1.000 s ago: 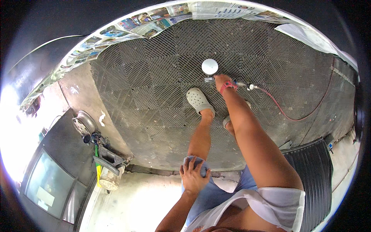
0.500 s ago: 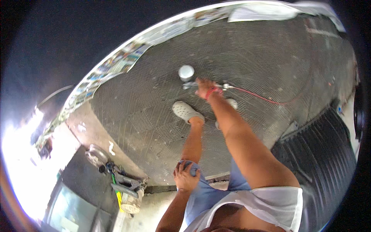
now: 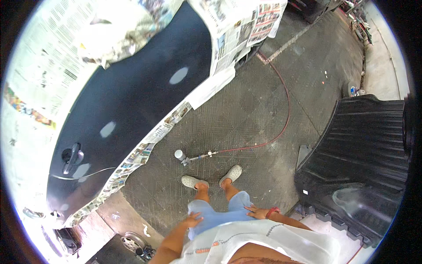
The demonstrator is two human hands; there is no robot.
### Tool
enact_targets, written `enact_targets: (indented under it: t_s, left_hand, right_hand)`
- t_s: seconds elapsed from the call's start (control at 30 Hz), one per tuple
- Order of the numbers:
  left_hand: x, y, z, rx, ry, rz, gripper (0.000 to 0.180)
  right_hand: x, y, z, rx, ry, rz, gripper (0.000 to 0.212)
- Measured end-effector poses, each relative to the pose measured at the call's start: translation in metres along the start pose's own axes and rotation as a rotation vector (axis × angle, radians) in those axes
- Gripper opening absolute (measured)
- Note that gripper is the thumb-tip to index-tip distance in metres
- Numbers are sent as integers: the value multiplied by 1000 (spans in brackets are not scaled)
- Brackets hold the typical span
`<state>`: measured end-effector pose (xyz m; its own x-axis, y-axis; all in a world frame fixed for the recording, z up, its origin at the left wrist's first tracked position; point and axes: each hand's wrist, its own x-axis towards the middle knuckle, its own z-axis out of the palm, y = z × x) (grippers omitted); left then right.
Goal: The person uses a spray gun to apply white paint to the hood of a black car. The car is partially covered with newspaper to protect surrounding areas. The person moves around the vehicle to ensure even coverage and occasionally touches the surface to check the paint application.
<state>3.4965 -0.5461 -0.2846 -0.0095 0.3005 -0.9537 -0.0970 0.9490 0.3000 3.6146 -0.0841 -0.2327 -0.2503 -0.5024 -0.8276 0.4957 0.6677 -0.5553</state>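
Note:
My left hand (image 3: 192,219) rests on the left thigh of my light blue shorts (image 3: 219,215), its fingers apart. On the other thigh lies my right hand (image 3: 259,212), fingers stretched out, with a red band on its wrist. Neither holds anything. A spray gun (image 3: 187,160) with a whitish cup (image 3: 179,154) lies on the ridged grey floor, just ahead of my pale clogs (image 3: 231,175). A red hose (image 3: 281,130) runs from its fitting in a curve to the far right. Beyond stands a dark car door panel (image 3: 140,88) with several pale grey patches.
Newspaper (image 3: 224,35) masks the car around the dark panel and hangs along its lower edge. To the right lies a large black ribbed liner (image 3: 360,154). A wheel (image 3: 133,242) and other gear are at the lower left.
My right hand has left the spray gun on the floor and come back to my thigh. My left hand stays on the other thigh. The view has risen, bringing in the car panel.

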Motion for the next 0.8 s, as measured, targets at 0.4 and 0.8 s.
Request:
enact_targets:
  t_s: [0.4, 0.8]
  left_hand:
    - [-114, 358, -221, 258, 317, 449, 77]
    - [-303, 665, -340, 208, -902, 1702, 26]
  right_hand:
    - [-84, 48, -38, 214, 577, 130, 57]
    - [-189, -15, -273, 126, 507, 157, 57]
